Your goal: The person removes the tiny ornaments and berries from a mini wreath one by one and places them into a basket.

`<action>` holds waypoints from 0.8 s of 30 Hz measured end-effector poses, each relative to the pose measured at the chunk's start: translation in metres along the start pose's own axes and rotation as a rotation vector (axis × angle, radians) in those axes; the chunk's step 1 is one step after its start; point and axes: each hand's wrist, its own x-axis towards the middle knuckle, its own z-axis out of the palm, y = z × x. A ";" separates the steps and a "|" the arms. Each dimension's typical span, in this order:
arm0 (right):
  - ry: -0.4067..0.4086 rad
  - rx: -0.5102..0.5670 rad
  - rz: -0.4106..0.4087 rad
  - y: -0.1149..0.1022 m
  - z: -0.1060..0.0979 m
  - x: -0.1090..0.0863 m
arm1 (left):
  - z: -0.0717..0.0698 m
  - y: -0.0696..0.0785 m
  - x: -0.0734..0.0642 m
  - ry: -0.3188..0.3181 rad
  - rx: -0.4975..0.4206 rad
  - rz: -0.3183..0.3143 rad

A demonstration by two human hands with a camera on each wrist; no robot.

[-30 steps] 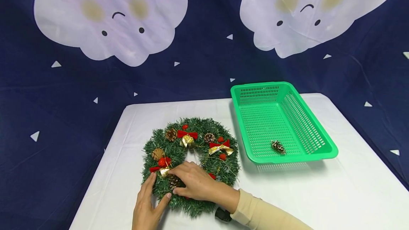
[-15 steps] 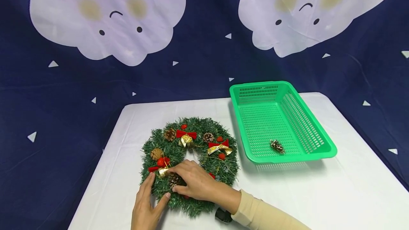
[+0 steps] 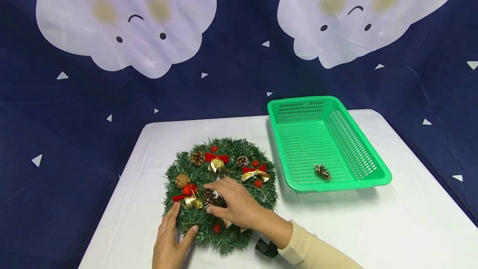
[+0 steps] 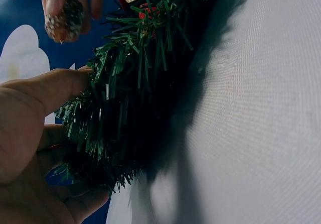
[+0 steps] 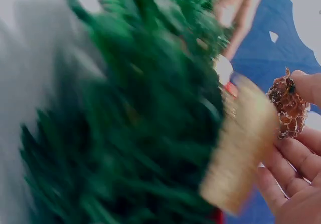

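A round green tinsel wreath point(image 3: 228, 242) lies on the white table, trimmed with red-and-gold bows, red berries and pine cones. Between thumb and fingertips, the right hand point(image 3: 239, 202) holds a brown pine cone point(image 3: 210, 199) above the wreath's middle. The right wrist view shows this pine cone point(image 5: 288, 108) pinched, apart from the greenery, with a blurred gold ribbon point(image 5: 243, 148) beside it. Thumb and fingers spread, the left hand point(image 3: 169, 235) rests against the wreath's lower left edge. In the left wrist view, some of its fingers are partly hidden behind the tinsel.
A green plastic basket point(image 3: 281, 148) stands at the right back of the table, with one pine cone point(image 3: 323, 172) inside. A small black object point(image 3: 267, 248) shows under the right wrist. A dark blue cloth with clouds point(image 3: 239, 90) hangs behind the table.
The right hand has lifted from the wreath's lower left and shifted right, carrying the pine cone. A berry and gold ribbon below it are now uncovered. The left hand stays at the edge.
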 end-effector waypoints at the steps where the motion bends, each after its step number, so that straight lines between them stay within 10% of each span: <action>1: 0.024 0.001 -0.004 0.001 -0.003 0.000 | 0.000 0.000 0.000 0.002 0.003 -0.001; 13: 0.167 0.006 0.010 0.011 -0.026 0.000 | 0.001 0.001 -0.001 -0.005 0.010 -0.015; 24: 0.265 0.034 0.187 0.033 -0.053 -0.007 | 0.000 0.001 -0.001 0.000 0.014 -0.022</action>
